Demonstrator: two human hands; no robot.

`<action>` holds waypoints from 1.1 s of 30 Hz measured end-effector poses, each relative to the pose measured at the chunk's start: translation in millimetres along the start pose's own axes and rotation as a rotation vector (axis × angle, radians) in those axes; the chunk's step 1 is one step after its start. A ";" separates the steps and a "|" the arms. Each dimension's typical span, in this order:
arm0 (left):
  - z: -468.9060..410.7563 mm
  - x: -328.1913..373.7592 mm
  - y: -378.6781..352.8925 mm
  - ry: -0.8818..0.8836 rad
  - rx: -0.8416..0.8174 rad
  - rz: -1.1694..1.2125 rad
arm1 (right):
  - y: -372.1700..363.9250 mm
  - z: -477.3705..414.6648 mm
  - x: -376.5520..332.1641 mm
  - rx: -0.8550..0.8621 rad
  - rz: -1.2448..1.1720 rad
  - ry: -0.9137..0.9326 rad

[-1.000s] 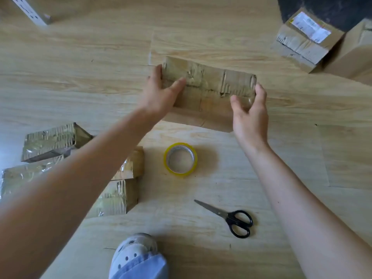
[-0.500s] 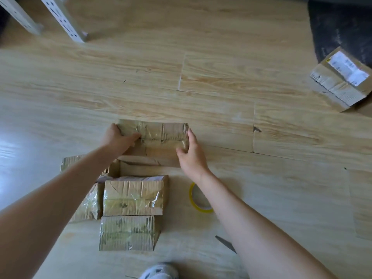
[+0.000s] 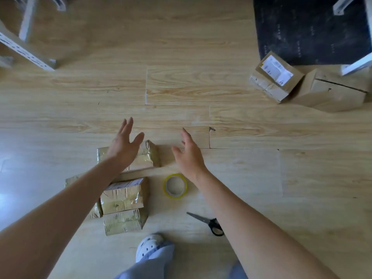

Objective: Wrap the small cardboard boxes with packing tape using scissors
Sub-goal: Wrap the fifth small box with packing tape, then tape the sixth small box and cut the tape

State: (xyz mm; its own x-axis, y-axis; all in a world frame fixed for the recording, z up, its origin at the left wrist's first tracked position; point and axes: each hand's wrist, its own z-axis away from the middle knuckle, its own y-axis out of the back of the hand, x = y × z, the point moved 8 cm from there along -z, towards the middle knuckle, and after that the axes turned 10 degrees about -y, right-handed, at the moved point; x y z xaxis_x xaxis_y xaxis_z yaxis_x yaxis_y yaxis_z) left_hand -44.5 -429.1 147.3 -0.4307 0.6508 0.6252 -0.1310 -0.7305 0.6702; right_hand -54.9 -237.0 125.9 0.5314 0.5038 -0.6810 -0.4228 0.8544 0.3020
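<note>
A tape-wrapped cardboard box (image 3: 148, 158) lies on the wooden floor, partly hidden under my left hand (image 3: 124, 144), which hovers over it with straight, spread fingers and holds nothing. My right hand (image 3: 188, 155) is raised just right of that box, fingers loose and empty. Several more wrapped boxes sit nearer me: one (image 3: 122, 196) with another (image 3: 124, 223) below it. A yellow-cored tape roll (image 3: 175, 186) lies flat under my right wrist. Black-handled scissors (image 3: 209, 223) lie closed beside my right forearm.
Two unwrapped cardboard boxes (image 3: 275, 77) (image 3: 332, 91) stand at the far right by a dark mat (image 3: 306, 31). White metal frame legs (image 3: 26, 51) stand at the far left. My white shoe (image 3: 150, 246) is at the bottom centre.
Both hands set the wrapped box down beside the other wrapped boxes, let go of it and lifted off with fingers spread. The view shifted back right.
</note>
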 end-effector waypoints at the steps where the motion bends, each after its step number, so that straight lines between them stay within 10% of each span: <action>1: 4.1 26.6 0.5 -0.012 -0.023 0.030 | 19.9 15.1 -6.7 0.017 -0.019 -0.024; 18: 29.9 441.5 -127.4 -0.080 -0.384 0.056 | 417.1 120.6 1.0 0.273 -0.266 -0.265; 33: -100.8 523.1 -330.3 0.185 -0.337 0.148 | 627.6 -9.9 144.6 0.316 -0.288 -0.422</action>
State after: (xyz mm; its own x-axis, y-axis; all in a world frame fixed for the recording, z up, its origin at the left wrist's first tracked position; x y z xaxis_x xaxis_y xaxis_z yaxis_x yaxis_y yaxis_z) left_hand -316.6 131.8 212.6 -0.6161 0.5079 0.6021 -0.3272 -0.8603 0.3909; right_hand -250.7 370.8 210.4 0.8651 0.1978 -0.4609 -0.0138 0.9280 0.3724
